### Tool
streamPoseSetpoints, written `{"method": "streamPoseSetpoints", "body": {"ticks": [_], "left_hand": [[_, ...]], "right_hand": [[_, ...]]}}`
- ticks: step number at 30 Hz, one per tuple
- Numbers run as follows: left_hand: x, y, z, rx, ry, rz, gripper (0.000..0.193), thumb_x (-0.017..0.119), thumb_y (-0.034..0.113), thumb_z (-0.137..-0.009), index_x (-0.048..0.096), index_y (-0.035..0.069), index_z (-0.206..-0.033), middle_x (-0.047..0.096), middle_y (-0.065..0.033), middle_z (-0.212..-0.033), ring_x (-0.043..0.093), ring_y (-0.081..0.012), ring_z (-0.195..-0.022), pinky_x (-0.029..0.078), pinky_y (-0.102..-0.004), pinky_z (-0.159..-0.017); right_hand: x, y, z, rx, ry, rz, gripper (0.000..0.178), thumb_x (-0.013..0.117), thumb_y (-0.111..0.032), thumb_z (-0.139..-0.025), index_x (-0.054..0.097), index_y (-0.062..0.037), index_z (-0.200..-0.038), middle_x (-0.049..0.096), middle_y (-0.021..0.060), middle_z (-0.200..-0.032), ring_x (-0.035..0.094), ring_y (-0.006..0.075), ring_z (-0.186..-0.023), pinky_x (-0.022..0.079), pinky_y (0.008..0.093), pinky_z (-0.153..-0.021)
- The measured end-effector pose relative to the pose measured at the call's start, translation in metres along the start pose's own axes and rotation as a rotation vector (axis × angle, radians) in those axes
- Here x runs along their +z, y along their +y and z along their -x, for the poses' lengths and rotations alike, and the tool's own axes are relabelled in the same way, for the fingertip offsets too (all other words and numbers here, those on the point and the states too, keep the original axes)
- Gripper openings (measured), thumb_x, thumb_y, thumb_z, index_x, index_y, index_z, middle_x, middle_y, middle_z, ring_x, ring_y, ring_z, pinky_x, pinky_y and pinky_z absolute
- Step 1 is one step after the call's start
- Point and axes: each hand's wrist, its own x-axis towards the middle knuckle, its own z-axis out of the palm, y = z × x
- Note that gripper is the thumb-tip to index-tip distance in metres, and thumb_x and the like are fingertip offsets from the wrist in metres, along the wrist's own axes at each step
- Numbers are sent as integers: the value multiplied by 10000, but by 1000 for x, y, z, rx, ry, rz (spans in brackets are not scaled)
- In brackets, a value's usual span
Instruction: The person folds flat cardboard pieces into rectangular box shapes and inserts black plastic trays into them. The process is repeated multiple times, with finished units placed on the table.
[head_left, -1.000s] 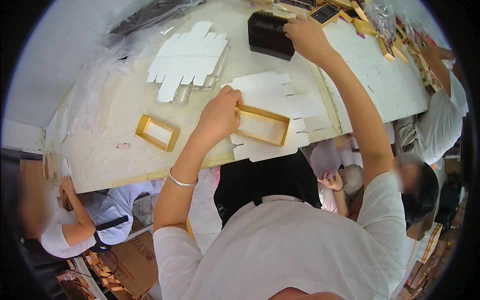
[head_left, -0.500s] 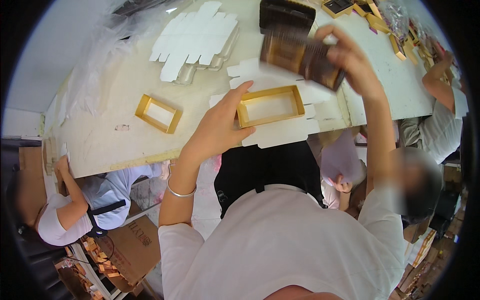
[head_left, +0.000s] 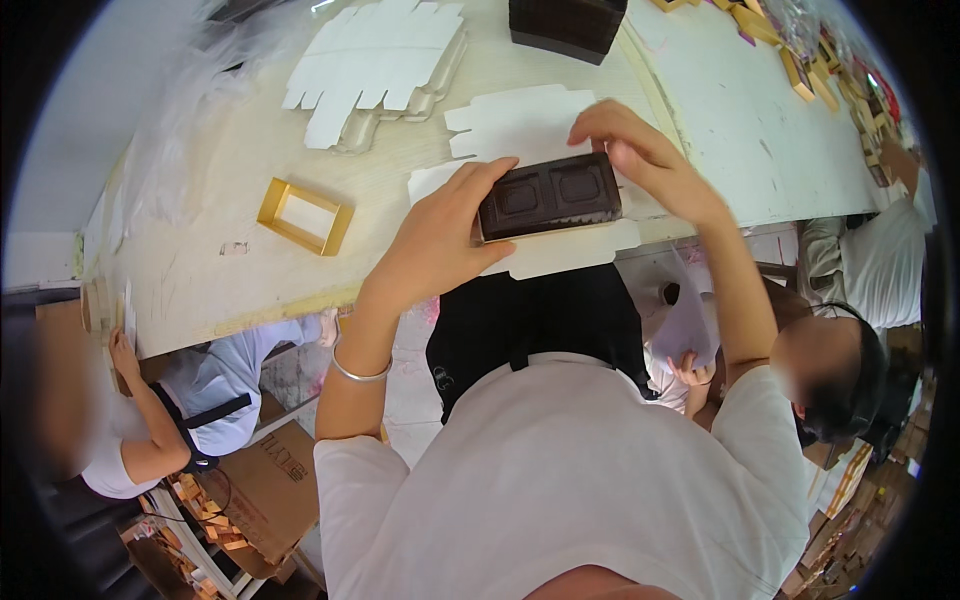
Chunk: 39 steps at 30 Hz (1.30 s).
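A dark brown plastic tray (head_left: 550, 195) with two square hollows sits in or on a rectangular gold box frame, now mostly hidden beneath it. My left hand (head_left: 435, 230) is closed around its left end, thumb at the near side and fingers at the far side. At the right end, my right hand (head_left: 655, 165) has its fingers apart, close to the tray's far corner. Under the box lies a flat white die-cut card sheet (head_left: 525, 110). Another, smaller gold frame (head_left: 342, 230) stands on the table to the left.
White card blanks (head_left: 375, 60) lie stacked at the far left, near clear plastic film (head_left: 190, 130). Dark trays (head_left: 565, 30) are stacked at the far edge. Gold box pieces (head_left: 797, 72) lie far right. Other people (head_left: 150, 420) sit around the table (head_left: 200, 290).
My right hand has brought the dark tray down from the upper right onto the gold frame and loosened its fingers. My left hand stays at the frame's left end.
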Motion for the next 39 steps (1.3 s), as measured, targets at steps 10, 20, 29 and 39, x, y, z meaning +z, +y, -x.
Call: {"method": "streamPoseSetpoints", "body": {"ticks": [10, 20, 29, 39], "left_hand": [[-17, -16, -9, 25, -106, 5, 735, 776, 107, -685, 457, 155, -1346, 537, -19, -1204, 532, -173, -928, 439, -282, -733], [-12, -20, -6, 72, -80, -27, 784, 770, 120, -685, 402, 111, -1377, 487, -105, -1243, 523, -299, -1069, 444, -358, -883], [9, 2, 8, 103, 152, -794, 1022, 723, 546, -677, 306, 1, -1434, 348, -190, -1442, 325, -340, -1337, 212, -535, -1087], [-38, -34, 48, -63, 570, -380, 697, 709, 343, -801, 422, 82, -1380, 416, -199, -1388, 359, -351, -1308, 261, -459, -1097]], "right_hand": [[1, -25, 9, -387, -293, 900, 364, 621, -70, -782, 630, -41, -1145, 577, 173, -1198, 607, 324, -1012, 515, 397, -833], [38, -32, 29, -154, -303, 1094, 762, 585, -445, -817, 344, -45, -1419, 260, 261, -1477, 303, 378, -1350, 282, 477, -1090], [41, -27, 22, -163, -222, 912, 588, 673, -241, -812, 462, -54, -1329, 448, 231, -1248, 478, 386, -1128, 389, 452, -976], [-85, -50, -5, -236, 121, 1213, 470, 713, -243, -770, 596, -97, -1202, 554, 146, -1239, 507, 329, -1173, 412, 429, -972]]}}
